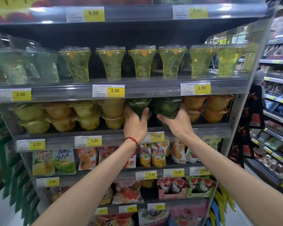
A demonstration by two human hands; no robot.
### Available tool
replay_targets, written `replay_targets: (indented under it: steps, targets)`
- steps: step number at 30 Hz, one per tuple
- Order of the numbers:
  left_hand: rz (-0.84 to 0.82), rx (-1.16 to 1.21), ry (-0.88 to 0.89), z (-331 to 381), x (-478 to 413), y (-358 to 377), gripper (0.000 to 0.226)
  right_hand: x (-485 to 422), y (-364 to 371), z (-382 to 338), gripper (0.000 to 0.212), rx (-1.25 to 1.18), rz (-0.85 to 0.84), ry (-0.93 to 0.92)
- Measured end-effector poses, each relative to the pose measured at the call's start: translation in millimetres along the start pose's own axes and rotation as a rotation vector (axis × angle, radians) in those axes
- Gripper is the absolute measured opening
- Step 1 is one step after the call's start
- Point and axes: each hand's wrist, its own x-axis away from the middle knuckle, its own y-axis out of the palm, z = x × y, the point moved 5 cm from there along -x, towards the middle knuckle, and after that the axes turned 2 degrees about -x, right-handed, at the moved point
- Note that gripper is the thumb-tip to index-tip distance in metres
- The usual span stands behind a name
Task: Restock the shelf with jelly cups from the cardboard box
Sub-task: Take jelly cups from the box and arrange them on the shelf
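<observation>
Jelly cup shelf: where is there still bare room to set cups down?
Only the dark gap under the green cups that the left hand and right hand hold, between the yellow stack and orange stacks. Elsewhere the shelf is packed two high.

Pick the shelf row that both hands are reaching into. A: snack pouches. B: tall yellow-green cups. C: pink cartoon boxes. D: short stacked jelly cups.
D: the left hand and right hand each grip green jelly cups in the gap between the yellow jelly cups and the orange jelly cups, one shelf below the tall cups.
</observation>
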Motion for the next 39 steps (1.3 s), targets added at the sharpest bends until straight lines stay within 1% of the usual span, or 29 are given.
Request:
replay_targets:
  steps: [2,6,13,18,20,23,26,30,32,35,39]
  targets:
    - [0.018,-0.008,0.007,-1,0,0,0.07,-2,2,3,0.099,0.012,-0.002,-0.002]
    - [0.04,-0.026,0.027,-1,2,-1,0.071,-5,5,8,0.099,0.019,-0.003,0.001]
    - [0.003,-0.009,0.022,-3,2,-1,0.071,0,3,2,0.1,0.037,0.005,0.026]
    - [-0.073,0.05,0.059,0,4,-8,0.073,18,-1,-5,0.092,0.041,0.006,0.049]
    - [-0.089,0.044,0.078,6,11,-15,0.073,30,-1,-9,0.086,0.04,0.036,0.076]
    - [-0.127,-0.035,0.107,11,29,-31,0.071,50,3,-17,0.074,-0.018,0.116,0.109]
    - [-0.141,-0.05,0.124,8,45,-53,0.062,70,15,-27,0.061,-0.075,0.173,0.069]
    - [-0.081,-0.028,0.098,-10,51,-92,0.041,91,49,-44,0.048,-0.117,0.105,0.008]
    - [-0.04,-0.035,0.073,-23,51,-114,0.036,98,67,-54,0.046,-0.132,0.067,-0.026]
    - [0.026,-0.064,0.02,-41,47,-145,0.039,103,91,-66,0.051,-0.148,-0.008,-0.041]
    - [0.071,-0.105,-0.033,-58,34,-176,0.052,100,120,-82,0.07,-0.089,-0.088,-0.036]
